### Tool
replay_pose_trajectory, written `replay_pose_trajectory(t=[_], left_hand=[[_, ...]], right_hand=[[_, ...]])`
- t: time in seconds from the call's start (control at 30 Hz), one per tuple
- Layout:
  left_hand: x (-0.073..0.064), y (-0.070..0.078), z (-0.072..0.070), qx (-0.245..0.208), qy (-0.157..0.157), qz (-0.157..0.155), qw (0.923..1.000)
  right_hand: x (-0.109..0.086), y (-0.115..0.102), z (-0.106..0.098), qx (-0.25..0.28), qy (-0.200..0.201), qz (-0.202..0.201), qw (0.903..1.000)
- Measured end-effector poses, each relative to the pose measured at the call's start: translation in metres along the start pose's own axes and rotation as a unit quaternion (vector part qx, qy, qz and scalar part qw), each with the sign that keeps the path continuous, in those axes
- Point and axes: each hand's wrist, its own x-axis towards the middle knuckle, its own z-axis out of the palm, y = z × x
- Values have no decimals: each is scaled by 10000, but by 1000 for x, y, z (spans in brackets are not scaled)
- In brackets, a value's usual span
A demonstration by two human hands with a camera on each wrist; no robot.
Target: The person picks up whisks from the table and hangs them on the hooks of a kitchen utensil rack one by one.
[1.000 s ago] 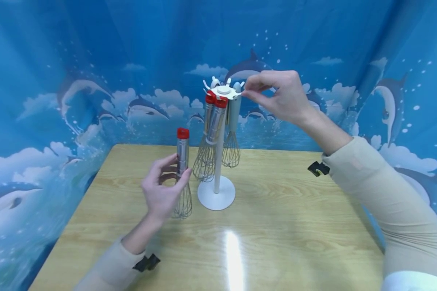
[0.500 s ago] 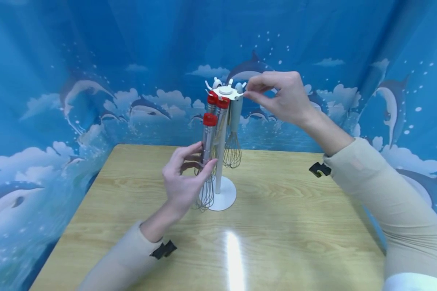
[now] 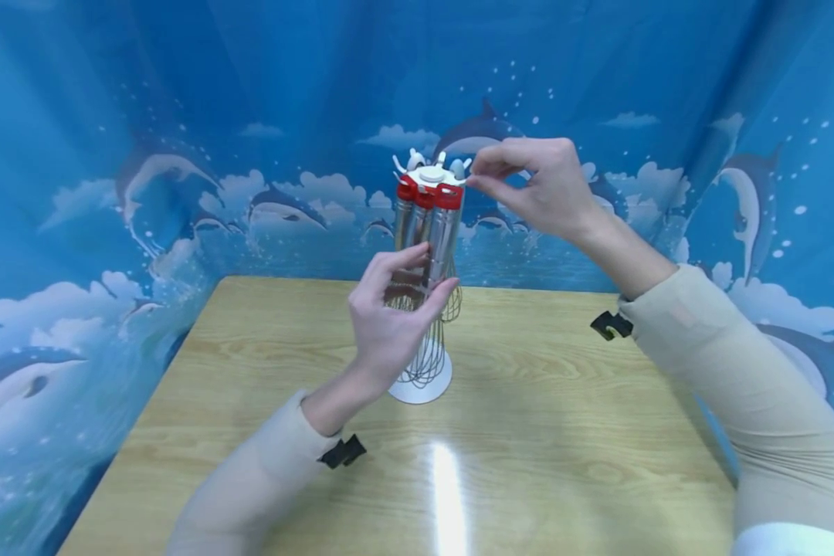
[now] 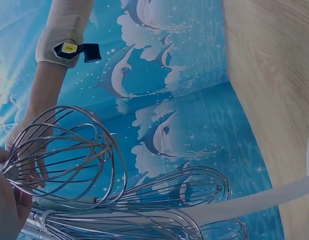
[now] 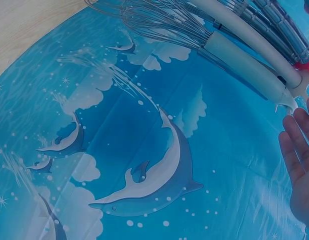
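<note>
My left hand (image 3: 392, 313) grips a whisk (image 3: 442, 235) with a metal handle and red top, upright in front of a white hanging stand (image 3: 432, 179). Its red end is level with the stand's hooks; whether it touches one I cannot tell. In the left wrist view that whisk's wires (image 4: 69, 155) spread beside the other whisks. My right hand (image 3: 538, 185) pinches the tip of a hook at the stand's right side. Two more red-topped whisks (image 3: 404, 220) hang at the left, partly covered. A whisk with a pale grey-green handle (image 5: 239, 65) hangs behind.
The stand's round white base (image 3: 420, 394) rests on a wooden table (image 3: 556, 401). Its pale pole (image 4: 244, 205) rises among the whisks in the left wrist view. A blue dolphin-print curtain (image 3: 285, 93) closes off the back and sides.
My left hand has carried the red-topped whisk rightward and up, from left of the stand to its front, beside the other red tops. My right hand has stayed at the hook.
</note>
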Motion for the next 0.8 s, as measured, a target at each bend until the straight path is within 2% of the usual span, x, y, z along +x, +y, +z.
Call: replay_pose_trajectory(t=[0.3, 0.53, 0.8], left_hand=[[6, -3, 9, -19, -61, -381, 9993], [5, 0, 13, -23, -135, -483, 9987], [2, 6, 20, -8, -68, -750, 9972]], right_hand=[[-1, 0, -1, -64, -55, -11, 10000], [-1, -2, -1, -16, -84, 194, 9998], [-1, -4, -2, -54, -87, 393, 9992]])
